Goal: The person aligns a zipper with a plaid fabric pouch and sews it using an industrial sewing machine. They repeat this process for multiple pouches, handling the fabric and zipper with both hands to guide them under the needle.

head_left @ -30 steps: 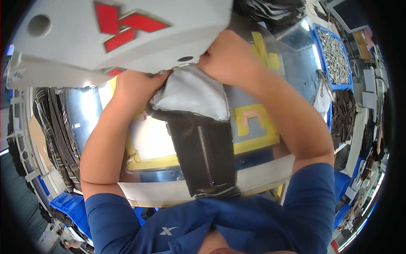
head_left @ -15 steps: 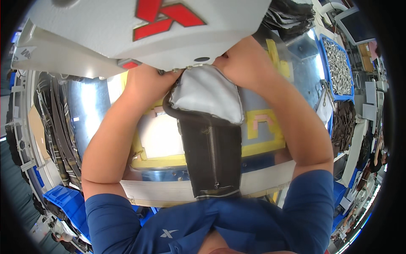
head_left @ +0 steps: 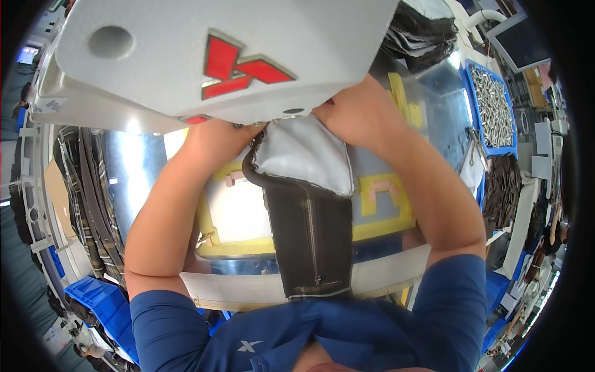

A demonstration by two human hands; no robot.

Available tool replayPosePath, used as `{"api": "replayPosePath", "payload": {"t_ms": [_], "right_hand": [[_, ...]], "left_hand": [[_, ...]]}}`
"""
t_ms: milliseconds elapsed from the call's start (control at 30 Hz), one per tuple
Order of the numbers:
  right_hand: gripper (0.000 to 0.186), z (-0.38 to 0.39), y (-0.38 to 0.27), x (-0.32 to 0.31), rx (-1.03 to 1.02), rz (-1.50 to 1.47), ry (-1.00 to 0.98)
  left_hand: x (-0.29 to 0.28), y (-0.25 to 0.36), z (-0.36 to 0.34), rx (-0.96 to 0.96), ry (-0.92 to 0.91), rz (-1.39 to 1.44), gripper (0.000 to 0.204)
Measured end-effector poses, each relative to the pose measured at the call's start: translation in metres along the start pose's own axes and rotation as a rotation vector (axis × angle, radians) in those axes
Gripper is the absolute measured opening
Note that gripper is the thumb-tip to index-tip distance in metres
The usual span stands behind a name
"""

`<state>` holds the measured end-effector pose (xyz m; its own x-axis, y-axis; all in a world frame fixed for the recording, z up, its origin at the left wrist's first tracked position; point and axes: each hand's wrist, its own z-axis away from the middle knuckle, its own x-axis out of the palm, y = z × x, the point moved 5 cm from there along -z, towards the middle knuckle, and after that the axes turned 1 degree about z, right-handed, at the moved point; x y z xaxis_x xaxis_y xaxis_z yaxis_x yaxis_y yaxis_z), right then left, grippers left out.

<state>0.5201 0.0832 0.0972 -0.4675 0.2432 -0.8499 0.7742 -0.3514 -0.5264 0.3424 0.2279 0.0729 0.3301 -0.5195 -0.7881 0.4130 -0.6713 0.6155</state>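
— Stacks of dark folded fabric pieces [head_left: 87,198] on the far left, standing on edge beside the shiny metal table [head_left: 133,180]. What comes next, moving across?

— Left hand [head_left: 220,137], reaching up under the big white machine head [head_left: 204,56] that overhangs the table. It rests at the upper left edge of the dark zippered garment piece [head_left: 313,232], where the black rim curls over.

— Is that hand closed on the cloth?

— Its fingertips are tucked under the machine housing, so I cannot tell whether it pinches or just presses. The knuckles look bent, not spread.

— And where does the piece lie?

— In the middle, on the yellow-taped template [head_left: 372,208] on the table, running from the machine down over the near table edge toward the person's blue shirt [head_left: 347,338]. Its pale grey lining [head_left: 304,155] is folded open at the top, and a zipper runs down the dark part.

— The other hand?

— Right hand [head_left: 353,115], curled at the upper right corner of the lining, fingers bent down onto the cloth just under the machine. Whether it really grips is hidden too.

— Further right?

— A blue bin of small metal parts [head_left: 493,105], and below it a heap of dark brown pieces [head_left: 502,186].
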Motion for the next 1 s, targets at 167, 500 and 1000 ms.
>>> {"api": "replayPosePath", "payload": {"t_ms": [167,500,1000], "right_hand": [[0.027,0.0,0.002,-0.001,0.006,-0.007,0.008],[0.027,0.001,0.002,-0.003,0.022,0.011,-0.033],[0.027,-0.002,0.002,0.005,-0.012,0.022,-0.045]], "left_hand": [[-0.001,0.005,0.001,-0.007,0.002,0.033,0.033],[-0.001,0.004,0.001,-0.04,-0.052,-0.025,0.034],[-0.007,0.008,0.007,-0.208,-0.073,-0.082,0.032]]}}
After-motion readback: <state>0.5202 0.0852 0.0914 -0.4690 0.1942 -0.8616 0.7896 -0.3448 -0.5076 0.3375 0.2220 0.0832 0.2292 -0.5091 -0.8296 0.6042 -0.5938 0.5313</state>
